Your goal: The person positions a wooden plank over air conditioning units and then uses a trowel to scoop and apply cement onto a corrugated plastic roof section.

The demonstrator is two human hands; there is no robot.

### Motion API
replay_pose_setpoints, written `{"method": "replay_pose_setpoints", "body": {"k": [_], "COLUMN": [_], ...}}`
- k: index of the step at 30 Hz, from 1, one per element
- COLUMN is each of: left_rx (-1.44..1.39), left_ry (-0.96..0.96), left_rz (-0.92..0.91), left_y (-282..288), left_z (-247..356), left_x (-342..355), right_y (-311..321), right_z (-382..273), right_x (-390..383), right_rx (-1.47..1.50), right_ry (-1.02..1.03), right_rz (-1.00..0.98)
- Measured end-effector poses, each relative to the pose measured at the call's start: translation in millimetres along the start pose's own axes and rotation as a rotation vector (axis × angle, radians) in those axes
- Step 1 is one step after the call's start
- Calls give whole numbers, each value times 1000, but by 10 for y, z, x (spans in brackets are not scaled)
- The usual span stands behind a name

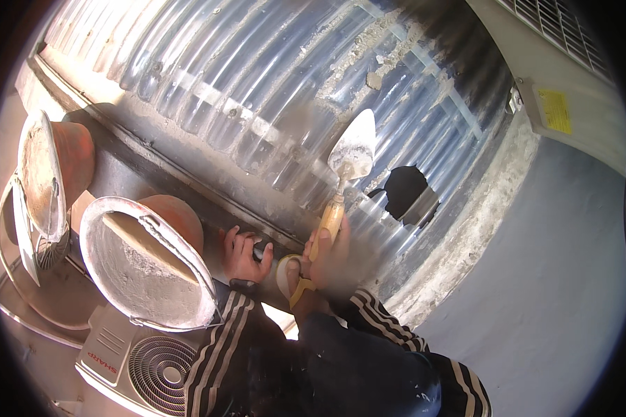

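Over translucent corrugated sheet (257,83) | right hand (330,249) grips white-smeared, wooden-handled trowel (353,154) | left hand (243,258) half-curled, hold unclear | near-flat, steady strokes seem best

The right hand (330,251), its edge blurred, hides part of the trowel handle (331,217), while a striped sleeve (222,340) covers one side of the fan unit (161,372).

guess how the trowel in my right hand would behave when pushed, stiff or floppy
The trowel is probably stiff: its blade appears metal, without visible sag. It may feel tip-heavy, the blade being broader than the handle. That rounded handle could twist if held loosely.
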State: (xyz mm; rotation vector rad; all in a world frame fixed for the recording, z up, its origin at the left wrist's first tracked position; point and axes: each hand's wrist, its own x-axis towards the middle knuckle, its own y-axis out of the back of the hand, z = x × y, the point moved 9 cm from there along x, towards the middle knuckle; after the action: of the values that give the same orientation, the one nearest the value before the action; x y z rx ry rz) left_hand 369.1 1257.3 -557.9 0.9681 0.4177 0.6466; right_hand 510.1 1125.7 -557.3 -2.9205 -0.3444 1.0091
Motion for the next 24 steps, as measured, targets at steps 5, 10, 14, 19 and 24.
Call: {"method": "replay_pose_setpoints", "body": {"k": [5, 10, 14, 19, 24], "left_rx": [11, -5, -12, -18, -1], "left_ry": [8, 14, 27, 44, 47], "left_rz": [21, 2, 2, -20, 0], "left_y": [31, 17, 6, -29, 31], "left_z": [-69, -47, -92, -102, -136], "left_x": [-37, -23, -54, -16, -13], "right_y": [75, 252, 142, 49, -390], "right_z": [-331, -880, -1461, -2206, -3040], "right_x": [480, 1025, 1437, 2389, 3262], "right_rx": [16, -95, -299, -684, -1295], "right_ry": [145, 362, 454, 566, 937], "right_rz": [-18, -44, -37, 40, 300]}}
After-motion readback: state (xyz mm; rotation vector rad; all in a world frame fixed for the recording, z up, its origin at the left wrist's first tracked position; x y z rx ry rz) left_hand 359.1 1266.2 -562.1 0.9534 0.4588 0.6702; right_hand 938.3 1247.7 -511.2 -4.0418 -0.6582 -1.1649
